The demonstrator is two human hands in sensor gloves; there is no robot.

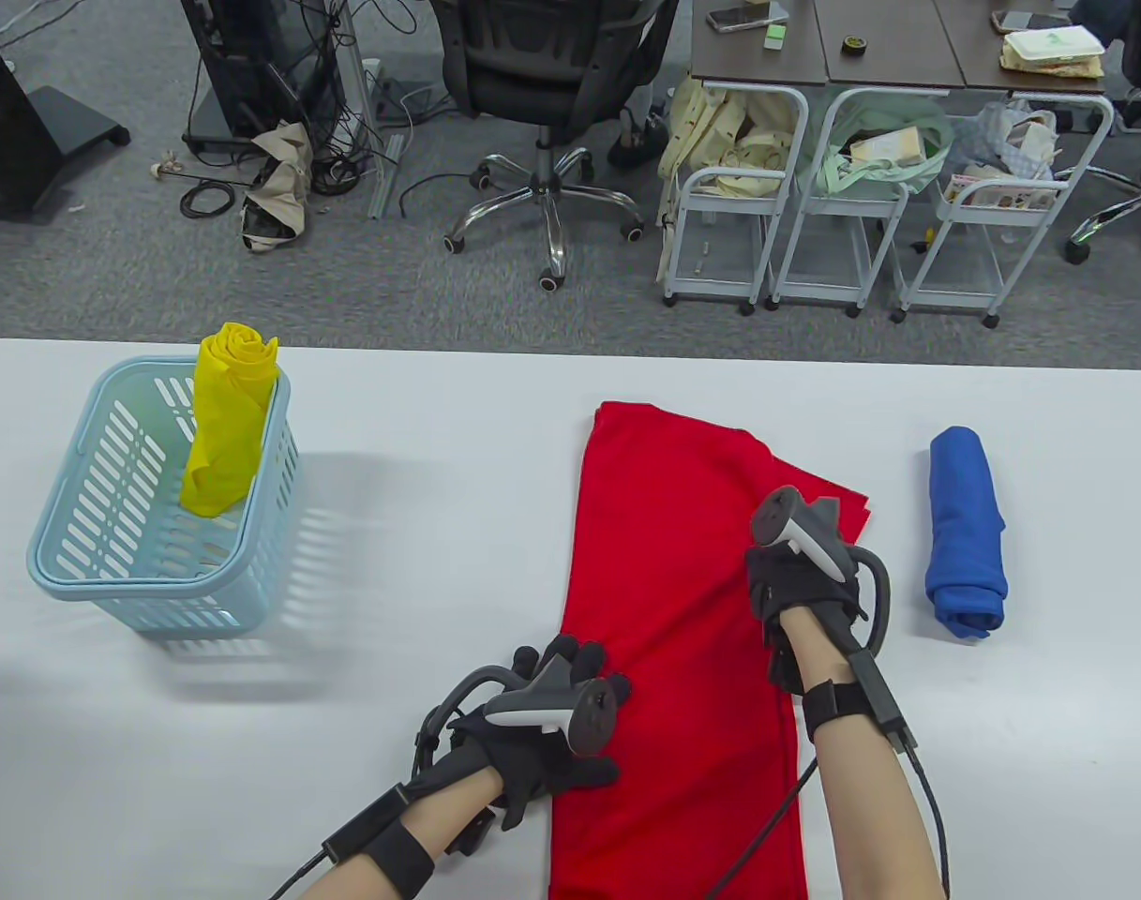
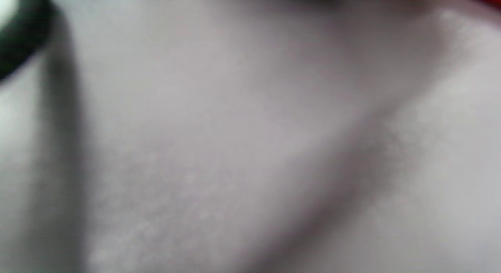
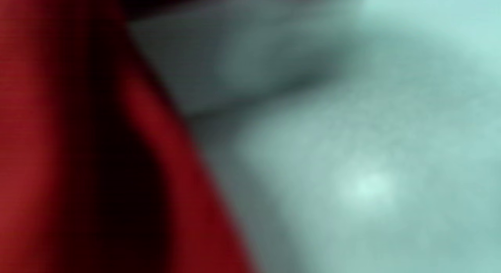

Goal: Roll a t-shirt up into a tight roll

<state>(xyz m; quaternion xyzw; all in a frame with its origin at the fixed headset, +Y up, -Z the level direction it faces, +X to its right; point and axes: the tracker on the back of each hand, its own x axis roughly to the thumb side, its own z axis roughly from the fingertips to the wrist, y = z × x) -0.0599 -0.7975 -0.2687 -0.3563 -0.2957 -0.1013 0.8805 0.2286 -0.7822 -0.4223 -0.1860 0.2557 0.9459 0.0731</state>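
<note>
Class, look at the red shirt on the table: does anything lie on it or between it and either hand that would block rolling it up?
Nothing visible does. Both the left hand and right hand already rest on the red shirt, which lies flat.

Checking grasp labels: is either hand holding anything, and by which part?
Both rest on the red t-shirt: left hand at its left edge, right hand near its right edge; grip unclear.

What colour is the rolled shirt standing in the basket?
Yellow, clearest in the table view.

No text, label, brand, number or sign can be read in any view. Both wrist views are blurred, and the items on the far desks are too small to make out.
</note>
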